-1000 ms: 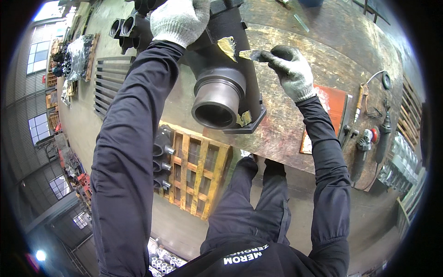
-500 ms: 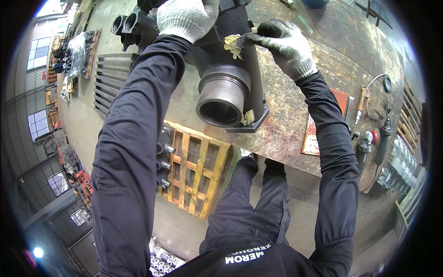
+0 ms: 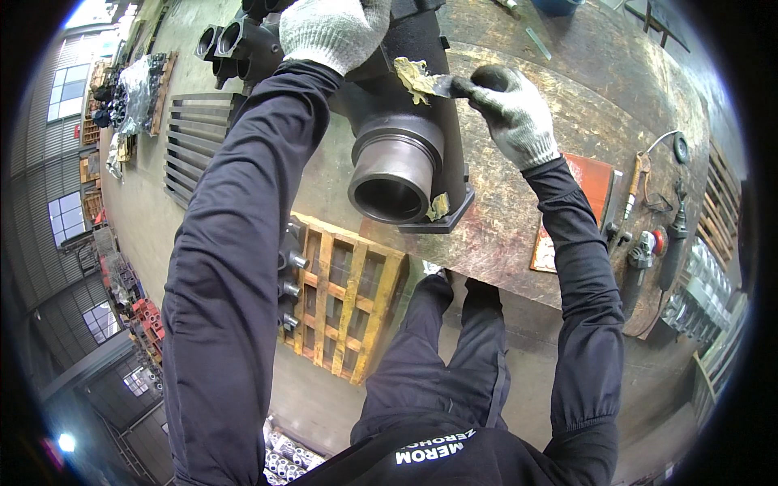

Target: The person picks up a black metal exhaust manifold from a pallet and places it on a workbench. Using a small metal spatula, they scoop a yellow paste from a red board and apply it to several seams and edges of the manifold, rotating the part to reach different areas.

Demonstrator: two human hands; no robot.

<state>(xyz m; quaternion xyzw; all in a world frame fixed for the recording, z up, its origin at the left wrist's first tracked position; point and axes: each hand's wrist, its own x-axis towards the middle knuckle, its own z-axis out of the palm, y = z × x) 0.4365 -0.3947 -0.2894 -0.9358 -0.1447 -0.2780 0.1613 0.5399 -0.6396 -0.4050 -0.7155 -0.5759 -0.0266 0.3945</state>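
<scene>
A large black cast-metal part (image 3: 409, 89) with a round pipe opening (image 3: 392, 193) stands at the workbench's near-left edge. Yellow-beige putty (image 3: 416, 78) is smeared on its upper side, and another dab (image 3: 438, 206) sits by the flange below the opening. My right hand (image 3: 514, 113), in a grey-white knit glove with darkened fingertips, pinches a small putty knife (image 3: 444, 86); the blade touches the smear. My left hand (image 3: 334, 34), in a matching glove, rests on the casting's upper left, its fingers hidden from view.
On the right of the workbench (image 3: 519, 219) lie a red-brown abrasive sheet (image 3: 590, 190), an angle grinder (image 3: 644, 249) and a wooden-handled tool (image 3: 638, 178). A wooden pallet (image 3: 344, 296) is on the floor below. More black castings (image 3: 243, 49) stand at the upper left.
My right hand and the putty knife have moved slightly down and right, and more of the blade shows. The casting and my left hand have shifted a little to the right.
</scene>
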